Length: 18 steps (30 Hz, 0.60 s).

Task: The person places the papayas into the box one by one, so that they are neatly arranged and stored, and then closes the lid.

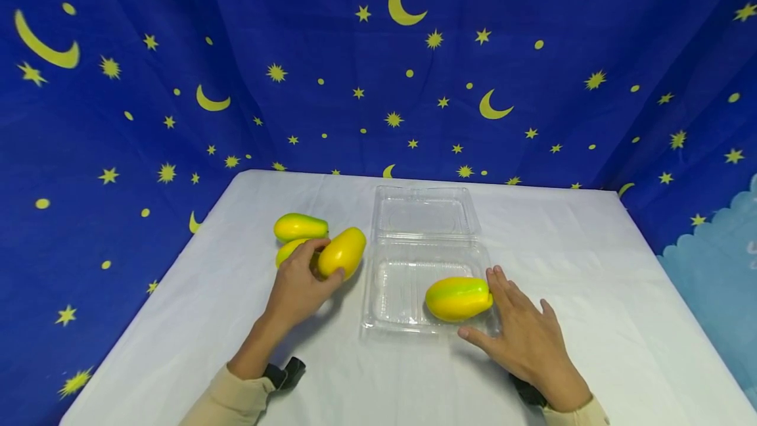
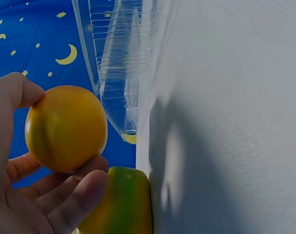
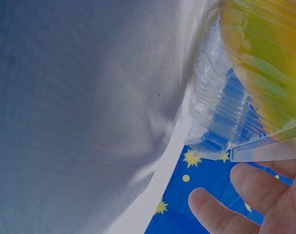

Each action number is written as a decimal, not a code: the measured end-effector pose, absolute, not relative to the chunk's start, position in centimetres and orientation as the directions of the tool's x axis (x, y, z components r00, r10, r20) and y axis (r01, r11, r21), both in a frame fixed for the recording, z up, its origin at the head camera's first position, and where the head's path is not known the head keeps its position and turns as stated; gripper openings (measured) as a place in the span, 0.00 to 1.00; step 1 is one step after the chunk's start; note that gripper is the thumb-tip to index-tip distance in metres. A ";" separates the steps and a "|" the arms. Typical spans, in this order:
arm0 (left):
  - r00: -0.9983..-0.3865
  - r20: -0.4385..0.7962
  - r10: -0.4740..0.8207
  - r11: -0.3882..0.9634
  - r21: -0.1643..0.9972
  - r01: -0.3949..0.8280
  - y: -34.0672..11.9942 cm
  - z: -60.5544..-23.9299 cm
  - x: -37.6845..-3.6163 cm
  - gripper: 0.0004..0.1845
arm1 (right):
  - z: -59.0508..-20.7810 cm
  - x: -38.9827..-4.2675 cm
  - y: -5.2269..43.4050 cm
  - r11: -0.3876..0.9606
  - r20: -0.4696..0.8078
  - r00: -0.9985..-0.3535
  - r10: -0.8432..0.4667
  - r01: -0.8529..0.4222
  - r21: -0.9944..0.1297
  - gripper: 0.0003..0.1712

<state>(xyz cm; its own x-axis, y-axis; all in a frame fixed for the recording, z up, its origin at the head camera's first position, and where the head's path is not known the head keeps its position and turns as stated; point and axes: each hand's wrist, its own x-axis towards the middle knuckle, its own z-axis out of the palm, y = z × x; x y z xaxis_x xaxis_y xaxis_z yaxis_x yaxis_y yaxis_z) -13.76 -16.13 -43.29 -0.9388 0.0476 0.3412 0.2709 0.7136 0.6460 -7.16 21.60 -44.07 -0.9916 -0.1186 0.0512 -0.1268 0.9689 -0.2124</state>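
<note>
My left hand point(image 1: 326, 260) grips a yellow mango-like fruit point(image 1: 344, 252) just left of an open clear plastic clamshell box point(image 1: 390, 321). In the left wrist view thumb and fingers point(image 2: 75, 195) curl round that fruit point(image 2: 65, 127), held just above the cloth. A yellow-green fruit point(image 1: 457, 298) lies in the box's near half. My right hand point(image 1: 485, 307) lies flat beside it, straight fingers touching the fruit's right end and the box's rim. The right wrist view shows this fruit point(image 3: 265, 63) through the clear wall point(image 3: 221, 112), with my fingers point(image 3: 221, 214) below.
Two more yellow-green fruits point(image 1: 300, 227) point(image 1: 288, 252) lie on the white tablecloth point(image 1: 591, 294) behind my left hand; one point(image 2: 121, 204) shows under my fingers. The box's lid point(image 1: 424, 213) lies open at the back. A blue star-and-moon curtain point(image 1: 378, 71) surrounds the table.
</note>
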 end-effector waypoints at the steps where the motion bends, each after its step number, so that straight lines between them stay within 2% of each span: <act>1: -0.937 0.347 0.046 0.713 0.646 0.274 -16.1 -43.2 -13.8 0.34 | -44.1 -7.2 21.6 0.969 0.053 -0.991 -0.119 -0.128 -0.213 0.67; 18: -0.918 0.389 0.074 0.639 0.689 0.343 -13.6 -41.1 -15.1 0.31 | -44.1 -7.1 21.6 0.969 0.061 -0.989 -0.131 -0.141 -0.205 0.67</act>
